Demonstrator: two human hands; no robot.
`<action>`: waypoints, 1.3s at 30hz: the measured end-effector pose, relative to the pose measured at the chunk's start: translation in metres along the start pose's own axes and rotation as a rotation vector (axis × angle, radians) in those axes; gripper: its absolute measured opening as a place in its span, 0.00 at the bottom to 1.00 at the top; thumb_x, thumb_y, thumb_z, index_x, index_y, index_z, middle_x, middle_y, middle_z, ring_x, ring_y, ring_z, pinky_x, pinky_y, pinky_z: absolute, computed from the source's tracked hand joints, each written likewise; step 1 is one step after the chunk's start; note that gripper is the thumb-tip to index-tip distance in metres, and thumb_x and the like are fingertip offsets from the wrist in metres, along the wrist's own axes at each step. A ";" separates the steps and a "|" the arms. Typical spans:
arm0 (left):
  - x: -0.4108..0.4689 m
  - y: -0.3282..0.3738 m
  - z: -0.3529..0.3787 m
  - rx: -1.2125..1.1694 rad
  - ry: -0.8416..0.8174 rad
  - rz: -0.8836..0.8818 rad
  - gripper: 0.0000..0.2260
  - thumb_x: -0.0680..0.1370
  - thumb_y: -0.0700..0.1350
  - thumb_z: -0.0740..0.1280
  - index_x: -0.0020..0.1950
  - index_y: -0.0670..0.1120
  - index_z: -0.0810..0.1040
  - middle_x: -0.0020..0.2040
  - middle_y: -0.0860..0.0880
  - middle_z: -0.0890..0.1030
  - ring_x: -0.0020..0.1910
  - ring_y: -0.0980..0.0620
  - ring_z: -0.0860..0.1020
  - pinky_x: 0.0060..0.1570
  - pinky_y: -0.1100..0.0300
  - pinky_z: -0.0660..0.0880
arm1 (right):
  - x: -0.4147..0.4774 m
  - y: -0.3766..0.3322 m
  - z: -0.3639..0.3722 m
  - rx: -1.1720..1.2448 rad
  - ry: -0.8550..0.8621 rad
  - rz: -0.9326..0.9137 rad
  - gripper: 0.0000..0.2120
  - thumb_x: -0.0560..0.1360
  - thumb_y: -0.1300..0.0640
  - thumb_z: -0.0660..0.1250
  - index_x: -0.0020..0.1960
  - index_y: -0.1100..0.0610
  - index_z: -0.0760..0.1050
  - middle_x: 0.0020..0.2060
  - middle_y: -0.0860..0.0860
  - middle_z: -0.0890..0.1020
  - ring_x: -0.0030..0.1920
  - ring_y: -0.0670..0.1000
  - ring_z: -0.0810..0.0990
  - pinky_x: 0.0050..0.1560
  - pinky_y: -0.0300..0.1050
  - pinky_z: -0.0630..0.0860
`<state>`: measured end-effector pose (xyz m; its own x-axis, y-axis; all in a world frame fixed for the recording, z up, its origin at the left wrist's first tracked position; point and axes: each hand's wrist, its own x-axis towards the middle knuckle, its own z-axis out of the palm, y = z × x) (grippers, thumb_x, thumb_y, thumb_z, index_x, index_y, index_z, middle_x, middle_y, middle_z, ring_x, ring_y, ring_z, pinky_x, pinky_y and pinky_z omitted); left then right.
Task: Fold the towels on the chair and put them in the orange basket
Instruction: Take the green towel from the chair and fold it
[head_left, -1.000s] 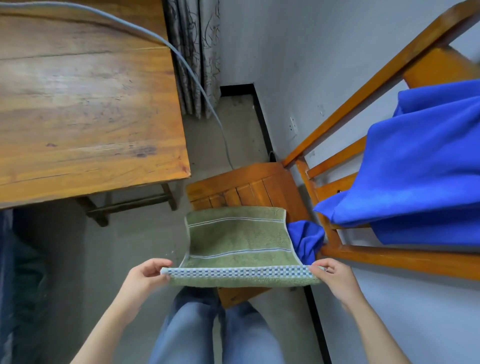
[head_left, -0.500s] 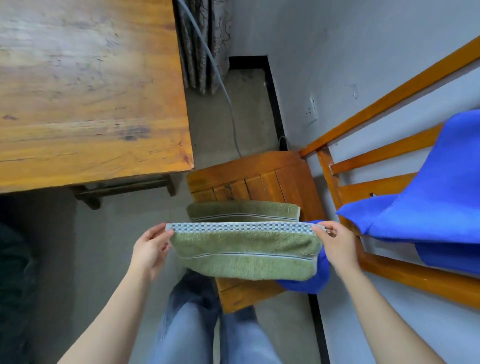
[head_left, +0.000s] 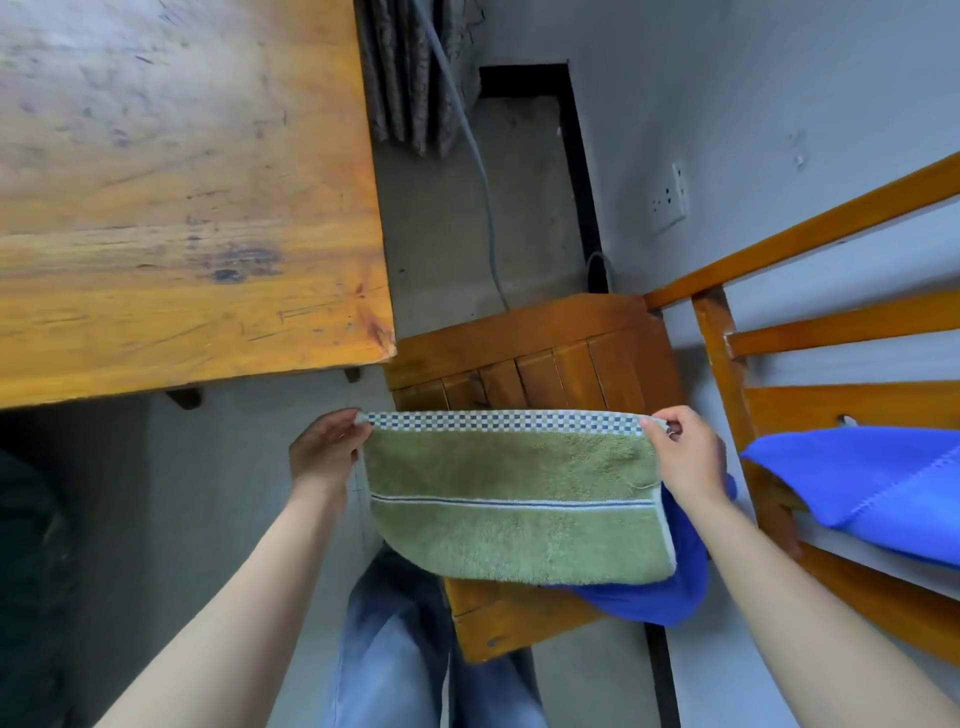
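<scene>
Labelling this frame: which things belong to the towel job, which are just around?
Job:
- green terry towel, in left hand and right hand
- blue cloth towels
- orange wooden chair

Around:
- worn wooden table
- grey cable
- patterned curtain
- wall socket

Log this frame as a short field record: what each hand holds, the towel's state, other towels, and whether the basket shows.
left hand: pinches green towel's checkered edge, left corner
right hand: pinches right corner
green towel: folded over, held above wooden chair seat
blue towels: one on the seat under the green towel, one over the chair back
orange basket: not in view
</scene>
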<state>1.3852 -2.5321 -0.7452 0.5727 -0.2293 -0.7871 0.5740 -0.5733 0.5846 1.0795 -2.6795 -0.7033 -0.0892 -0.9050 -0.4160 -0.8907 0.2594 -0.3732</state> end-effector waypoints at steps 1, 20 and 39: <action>0.005 -0.002 0.004 0.035 0.011 0.011 0.09 0.72 0.32 0.69 0.50 0.40 0.79 0.46 0.44 0.80 0.46 0.48 0.76 0.48 0.57 0.73 | 0.004 0.001 0.006 -0.012 -0.004 0.017 0.09 0.76 0.54 0.66 0.49 0.60 0.77 0.46 0.56 0.80 0.51 0.57 0.76 0.47 0.48 0.71; -0.078 -0.073 0.039 1.509 -0.493 0.559 0.27 0.80 0.53 0.54 0.77 0.50 0.50 0.78 0.49 0.48 0.76 0.49 0.49 0.73 0.53 0.53 | -0.061 0.031 0.026 0.104 -0.159 0.342 0.16 0.78 0.56 0.60 0.63 0.58 0.72 0.61 0.60 0.74 0.61 0.60 0.71 0.57 0.51 0.68; -0.129 -0.069 0.028 1.525 -0.481 0.762 0.26 0.73 0.55 0.54 0.66 0.43 0.73 0.63 0.39 0.76 0.58 0.38 0.78 0.49 0.48 0.78 | -0.090 0.032 -0.049 0.781 0.022 0.375 0.09 0.73 0.66 0.66 0.37 0.55 0.76 0.35 0.53 0.80 0.36 0.51 0.77 0.40 0.45 0.73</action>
<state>1.2553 -2.4845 -0.6898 0.0599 -0.7979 -0.5999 -0.8773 -0.3288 0.3496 1.0372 -2.6058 -0.6370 -0.3315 -0.7178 -0.6123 -0.2409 0.6919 -0.6806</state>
